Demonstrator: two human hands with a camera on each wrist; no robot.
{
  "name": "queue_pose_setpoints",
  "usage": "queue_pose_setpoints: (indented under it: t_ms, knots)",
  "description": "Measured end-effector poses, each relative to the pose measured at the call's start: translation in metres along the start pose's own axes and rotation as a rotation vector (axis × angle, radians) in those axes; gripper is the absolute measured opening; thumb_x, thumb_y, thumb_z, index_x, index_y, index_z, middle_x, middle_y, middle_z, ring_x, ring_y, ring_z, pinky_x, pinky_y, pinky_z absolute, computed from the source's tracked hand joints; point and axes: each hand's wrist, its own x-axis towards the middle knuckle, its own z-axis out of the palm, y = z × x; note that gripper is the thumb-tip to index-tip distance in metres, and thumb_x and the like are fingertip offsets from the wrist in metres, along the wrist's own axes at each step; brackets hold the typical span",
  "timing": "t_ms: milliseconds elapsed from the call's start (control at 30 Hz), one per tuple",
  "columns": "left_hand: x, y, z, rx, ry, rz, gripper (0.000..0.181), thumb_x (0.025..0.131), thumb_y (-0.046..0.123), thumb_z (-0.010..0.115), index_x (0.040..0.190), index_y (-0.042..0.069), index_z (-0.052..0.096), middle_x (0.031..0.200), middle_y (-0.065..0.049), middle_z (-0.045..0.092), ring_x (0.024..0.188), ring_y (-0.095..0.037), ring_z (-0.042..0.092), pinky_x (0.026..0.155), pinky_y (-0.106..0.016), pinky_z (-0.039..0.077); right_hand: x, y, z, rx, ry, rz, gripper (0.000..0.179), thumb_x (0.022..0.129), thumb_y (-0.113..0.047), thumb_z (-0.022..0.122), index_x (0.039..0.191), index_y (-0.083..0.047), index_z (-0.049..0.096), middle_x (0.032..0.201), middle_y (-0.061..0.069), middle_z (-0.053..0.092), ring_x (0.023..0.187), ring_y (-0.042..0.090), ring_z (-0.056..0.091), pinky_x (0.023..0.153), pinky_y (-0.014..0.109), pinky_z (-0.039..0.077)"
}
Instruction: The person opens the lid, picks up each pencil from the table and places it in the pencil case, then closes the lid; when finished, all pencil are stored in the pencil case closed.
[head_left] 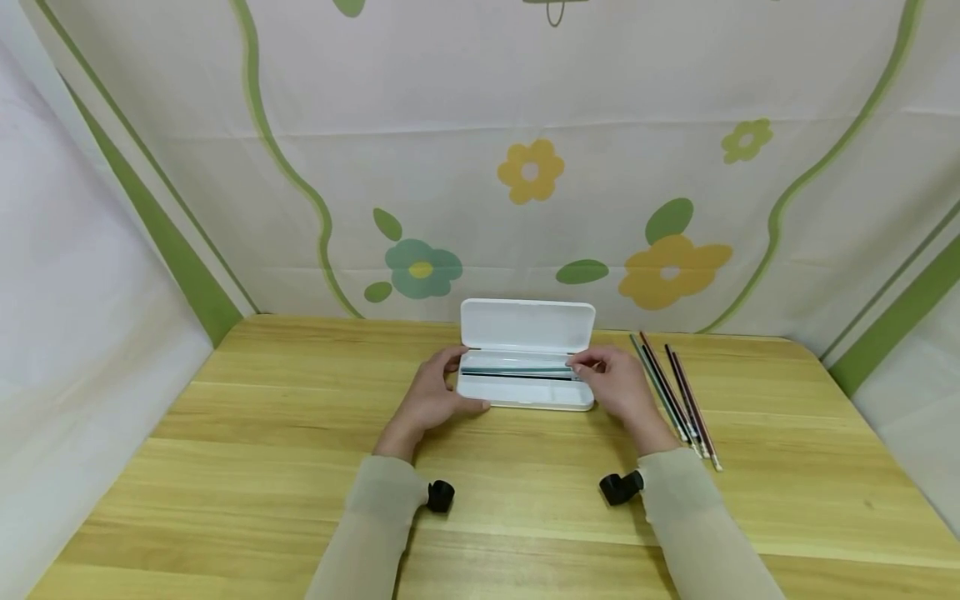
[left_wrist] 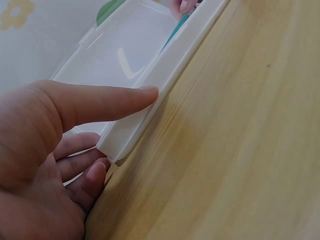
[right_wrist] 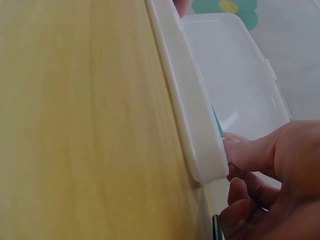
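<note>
A white pencil case (head_left: 525, 400) lies on the table, its lid (head_left: 527, 325) raised at the back. Inside, a teal pencil (head_left: 510, 369) and a dark pencil (head_left: 517, 377) lie lengthwise. My left hand (head_left: 435, 396) grips the case's left end, thumb along the front wall and fingers round the corner. At the other end, my right hand (head_left: 615, 383) reaches over the rim and pinches the teal pencil's end between thumb and fingers. In the right wrist view, a short teal stretch (right_wrist: 217, 121) shows above the thumb; the pinched tip is hidden.
Several loose pencils (head_left: 678, 400) lie in a slanted group right of the case, close to my right wrist. A flower-printed cloth (head_left: 450, 200) hangs along the wooden table's (head_left: 285, 467) back edge, just behind the lid.
</note>
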Motion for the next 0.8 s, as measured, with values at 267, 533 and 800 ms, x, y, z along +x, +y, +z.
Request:
queue_pose_setpoints:
  t_ms: [267,533,800]
  knots:
    - [-0.0006,0.0015,-0.0007,-0.001,0.0,-0.005,0.09,0.074,0.006,0.097,0.154,0.012,0.055,0.145,-0.013,0.062,0.127,-0.031,0.058,0.108,-0.05,0.05,-0.0015,0.0018,0.0009,-0.05,0.015,-0.086,0.014,0.104,-0.011,0.069,0.108,-0.011,0.083,0.112,0.014,0.074,0.09,0.026,0.058,0.075,0.034,0.046]
    - [-0.0001,-0.0001,-0.0006,-0.001,0.0,-0.001,0.091,0.073,0.007,0.098,0.153,0.012,0.056,0.144,-0.013,0.063,0.124,-0.03,0.059,0.103,-0.045,0.052,-0.0007,0.0043,0.0031,-0.074,0.024,-0.116,0.013,0.103,-0.009,0.071,0.107,-0.011,0.083,0.114,0.014,0.074,0.091,0.026,0.061,0.077,0.034,0.048]
    - [0.0001,-0.0005,-0.0002,-0.001,0.0,-0.005,0.091,0.074,0.007,0.098,0.154,0.013,0.055,0.144,-0.013,0.062,0.12,-0.03,0.059,0.099,-0.041,0.053,-0.0015,0.0025,0.0029,-0.089,0.031,-0.126,0.012,0.101,-0.009,0.073,0.104,-0.01,0.084,0.115,0.014,0.075,0.089,0.025,0.059,0.077,0.035,0.047]
